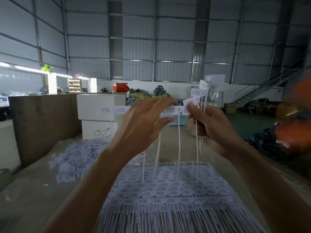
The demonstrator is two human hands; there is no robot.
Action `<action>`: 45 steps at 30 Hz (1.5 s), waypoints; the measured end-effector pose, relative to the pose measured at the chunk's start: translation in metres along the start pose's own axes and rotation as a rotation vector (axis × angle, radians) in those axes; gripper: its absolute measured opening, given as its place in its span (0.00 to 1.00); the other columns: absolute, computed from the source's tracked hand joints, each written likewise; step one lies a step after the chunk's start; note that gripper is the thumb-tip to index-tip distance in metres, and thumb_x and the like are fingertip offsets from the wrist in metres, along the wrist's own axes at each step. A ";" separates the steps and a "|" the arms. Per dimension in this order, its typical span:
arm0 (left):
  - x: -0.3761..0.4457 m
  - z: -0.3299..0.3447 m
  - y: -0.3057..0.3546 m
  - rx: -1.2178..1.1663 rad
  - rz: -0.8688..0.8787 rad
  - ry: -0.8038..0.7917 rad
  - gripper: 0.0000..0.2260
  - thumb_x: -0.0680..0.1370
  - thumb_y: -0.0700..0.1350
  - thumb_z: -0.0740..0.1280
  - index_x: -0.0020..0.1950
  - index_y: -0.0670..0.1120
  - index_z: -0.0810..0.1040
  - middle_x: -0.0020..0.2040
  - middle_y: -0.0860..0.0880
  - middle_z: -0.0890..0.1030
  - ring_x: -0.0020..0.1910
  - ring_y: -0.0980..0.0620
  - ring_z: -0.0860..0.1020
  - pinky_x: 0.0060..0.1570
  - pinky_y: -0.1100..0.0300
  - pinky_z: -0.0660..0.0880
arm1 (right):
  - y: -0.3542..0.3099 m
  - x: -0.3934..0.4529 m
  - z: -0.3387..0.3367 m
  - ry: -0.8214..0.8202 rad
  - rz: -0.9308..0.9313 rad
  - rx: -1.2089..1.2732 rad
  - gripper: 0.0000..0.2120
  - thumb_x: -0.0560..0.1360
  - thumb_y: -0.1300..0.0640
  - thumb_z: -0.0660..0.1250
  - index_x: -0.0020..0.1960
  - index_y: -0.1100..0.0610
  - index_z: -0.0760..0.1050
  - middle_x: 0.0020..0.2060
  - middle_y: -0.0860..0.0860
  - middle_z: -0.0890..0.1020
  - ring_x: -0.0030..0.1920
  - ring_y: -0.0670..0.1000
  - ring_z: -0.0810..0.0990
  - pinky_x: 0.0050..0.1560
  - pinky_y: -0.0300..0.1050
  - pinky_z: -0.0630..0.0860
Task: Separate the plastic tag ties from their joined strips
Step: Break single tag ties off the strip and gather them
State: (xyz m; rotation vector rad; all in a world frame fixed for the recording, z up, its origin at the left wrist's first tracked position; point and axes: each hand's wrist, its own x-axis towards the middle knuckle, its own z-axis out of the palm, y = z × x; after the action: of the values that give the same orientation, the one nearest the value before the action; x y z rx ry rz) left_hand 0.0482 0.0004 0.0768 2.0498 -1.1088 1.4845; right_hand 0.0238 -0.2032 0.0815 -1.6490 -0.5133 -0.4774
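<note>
head view: left hand (143, 121) grip pinching joined strip (117, 109), right hand (212, 125) grip clutching separated tag ties (204, 91)

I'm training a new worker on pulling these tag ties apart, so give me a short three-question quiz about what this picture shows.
1. True or false: the joined strip is lifted above the table, held between both hands.
2. Which hand holds the bundle of separated ties? A) the left hand B) the right hand C) neither
3. Fill in: the loose pile of ties lies to the ____ of the flat stack of strips.

Key
1. True.
2. B; its fingers curl round their tails, tags fanning upward.
3. Left, farther back on the table.
</note>
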 end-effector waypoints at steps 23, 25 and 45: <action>0.000 -0.001 0.006 0.325 0.107 0.168 0.10 0.80 0.44 0.68 0.57 0.39 0.82 0.53 0.43 0.84 0.51 0.43 0.81 0.53 0.48 0.74 | -0.002 -0.001 0.005 -0.127 -0.010 0.080 0.15 0.74 0.40 0.65 0.36 0.49 0.80 0.27 0.45 0.70 0.27 0.45 0.61 0.26 0.37 0.59; 0.001 -0.001 0.006 0.306 0.094 0.152 0.10 0.81 0.44 0.67 0.57 0.40 0.81 0.53 0.44 0.84 0.51 0.44 0.81 0.53 0.48 0.73 | -0.003 -0.001 0.005 -0.125 -0.086 0.014 0.14 0.75 0.42 0.65 0.36 0.49 0.77 0.28 0.44 0.72 0.26 0.43 0.63 0.26 0.36 0.61; -0.007 -0.001 0.006 0.141 -0.015 -0.039 0.08 0.77 0.36 0.69 0.53 0.46 0.81 0.47 0.49 0.83 0.45 0.48 0.80 0.45 0.53 0.77 | 0.012 0.005 0.002 0.175 -0.426 -0.976 0.31 0.80 0.37 0.45 0.58 0.57 0.76 0.40 0.46 0.80 0.33 0.46 0.76 0.33 0.39 0.67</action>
State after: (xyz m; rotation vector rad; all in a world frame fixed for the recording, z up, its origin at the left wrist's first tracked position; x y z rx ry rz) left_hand 0.0422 -0.0004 0.0700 2.1853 -1.0275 1.5613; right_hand 0.0345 -0.2027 0.0748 -2.3873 -0.5337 -1.3259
